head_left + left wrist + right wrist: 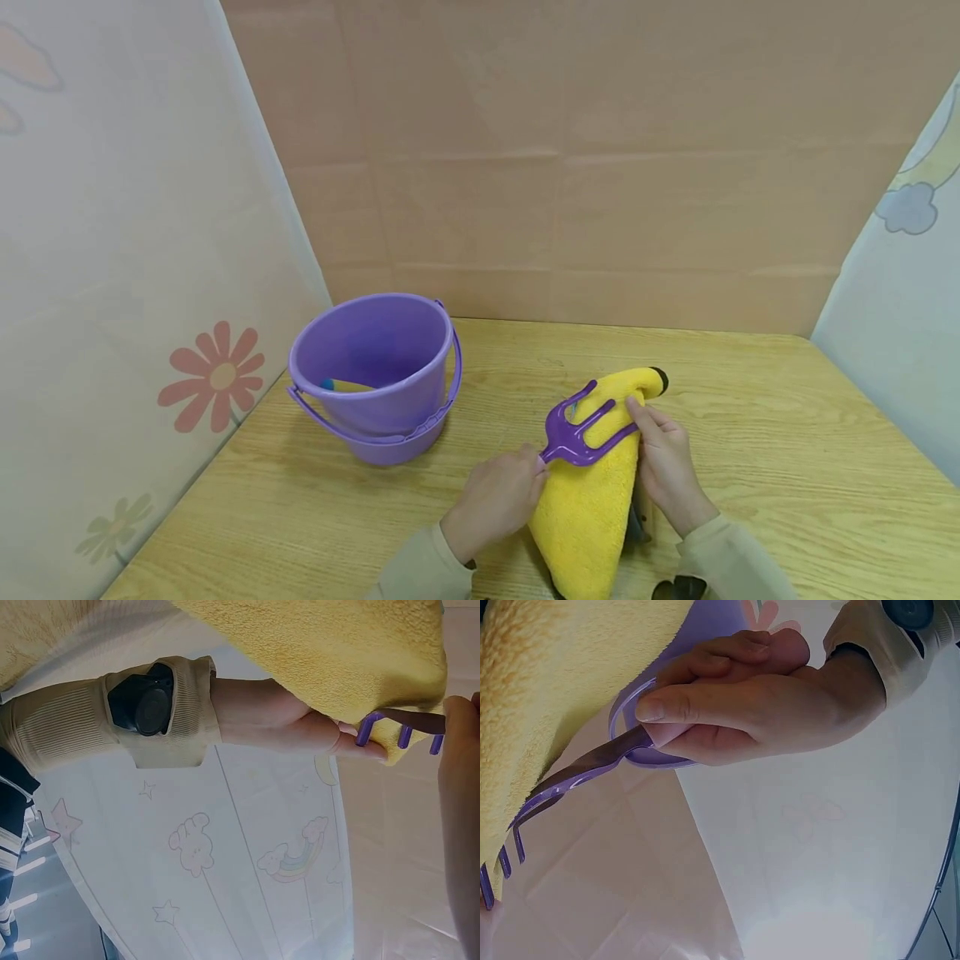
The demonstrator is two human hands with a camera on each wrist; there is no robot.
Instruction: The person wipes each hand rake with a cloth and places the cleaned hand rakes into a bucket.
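Observation:
My left hand (pixel 501 498) grips the pinkish handle of a purple toy garden fork (pixel 573 433). In the right wrist view that hand (pixel 727 705) has its fingers curled round the handle (pixel 667 733), thumb along it. The fork's prongs lie over the upper part of a yellow plush banana (pixel 588 508) with a dark tip. My right hand (pixel 670 462) holds the banana by its upper right edge, thumb in front near the prong ends. In the left wrist view, the fluffy yellow fabric (pixel 360 652) hides part of the right hand (pixel 300 724).
A purple bucket (pixel 382 421) with its handle lowered stands on the wooden table (pixel 765 433) to the left. Inside it shows a yellow and blue thing (pixel 348 386). Something dark (pixel 637 525) lies partly hidden behind the banana. Fabric walls (pixel 480 167) enclose the table.

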